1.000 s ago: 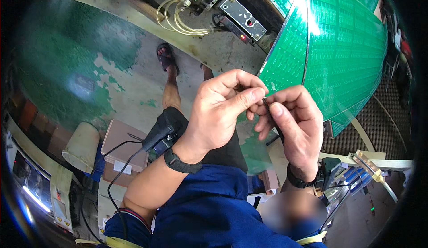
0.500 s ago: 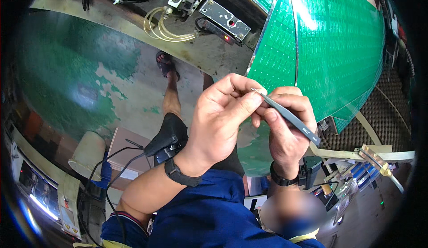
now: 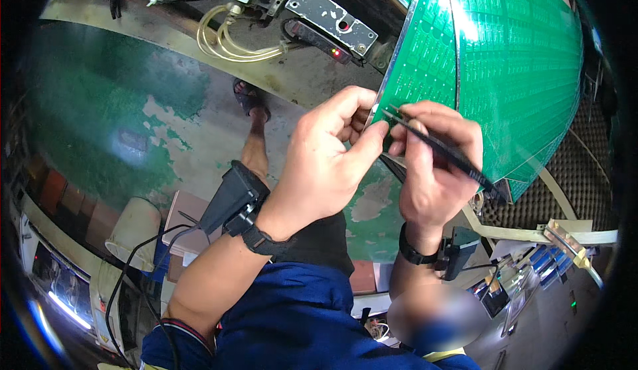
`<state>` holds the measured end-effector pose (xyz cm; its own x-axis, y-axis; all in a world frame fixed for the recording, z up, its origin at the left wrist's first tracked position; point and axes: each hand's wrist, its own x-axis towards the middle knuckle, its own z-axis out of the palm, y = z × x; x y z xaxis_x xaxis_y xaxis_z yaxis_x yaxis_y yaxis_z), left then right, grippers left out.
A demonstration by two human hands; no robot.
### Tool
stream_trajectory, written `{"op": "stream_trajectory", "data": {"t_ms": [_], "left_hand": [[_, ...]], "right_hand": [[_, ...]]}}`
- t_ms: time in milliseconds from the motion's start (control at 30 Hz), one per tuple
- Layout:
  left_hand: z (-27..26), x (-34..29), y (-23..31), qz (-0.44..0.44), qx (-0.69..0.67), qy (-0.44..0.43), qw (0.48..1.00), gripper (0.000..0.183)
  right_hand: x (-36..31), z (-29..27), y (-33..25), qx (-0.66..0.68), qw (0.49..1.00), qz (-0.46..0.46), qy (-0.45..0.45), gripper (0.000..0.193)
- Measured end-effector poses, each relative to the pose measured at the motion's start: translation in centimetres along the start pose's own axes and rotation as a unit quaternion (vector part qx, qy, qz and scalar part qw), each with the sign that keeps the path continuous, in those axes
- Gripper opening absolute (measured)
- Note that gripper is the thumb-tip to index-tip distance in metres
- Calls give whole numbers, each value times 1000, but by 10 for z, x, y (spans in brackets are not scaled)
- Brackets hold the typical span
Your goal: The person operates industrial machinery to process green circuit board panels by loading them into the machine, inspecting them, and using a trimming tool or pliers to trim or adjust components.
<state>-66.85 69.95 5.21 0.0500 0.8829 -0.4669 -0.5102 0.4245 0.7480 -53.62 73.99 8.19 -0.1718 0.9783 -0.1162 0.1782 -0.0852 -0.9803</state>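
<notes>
My left hand is closed at the near left corner of a large green circuit board panel. Its thumb lies by the corner and the fingertips go out of sight behind the edge. In my right hand is a pair of dark tweezers, pinched between thumb and fingers. Their slim tips point up and left, over the board close to my left thumb. The tips look slightly apart, and I cannot tell whether anything tiny is between them.
Above left, a machine ledge carries a metal block and looped clear tubes. Dark bumpy foam lies right of the board, beside a pale curved rail. Black cables hang by my left arm. A white bin stands at left.
The tweezers have turned in my right hand, and their tips have moved from my left fingertips to over the board. My left hand has shifted slightly up to the board's corner.
</notes>
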Motion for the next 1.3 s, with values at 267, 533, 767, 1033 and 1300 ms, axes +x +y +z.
{"op": "stream_trajectory", "data": {"t_ms": [267, 533, 767, 1033, 1300], "left_hand": [[9, 1, -10, 30, -60, 46, 997, 25], [5, 5, -8, 65, 15, 30, 997, 34], [7, 2, -7, 58, 23, 41, 997, 34], [7, 3, -6, 57, 35, 46, 997, 42], [8, 3, -4, 68, 72, 74, 992, 46]], "right_hand": [[-9, -7, 19, -211, 960, -181, -29, 36], [-3, -7, 9, -217, 967, -123, -55, 25], [-3, -13, 14, -183, 973, -122, -70, 40], [-1, -13, 11, -183, 973, -116, -79, 38], [1, -6, 2, -205, 974, -87, -49, 31]]}}
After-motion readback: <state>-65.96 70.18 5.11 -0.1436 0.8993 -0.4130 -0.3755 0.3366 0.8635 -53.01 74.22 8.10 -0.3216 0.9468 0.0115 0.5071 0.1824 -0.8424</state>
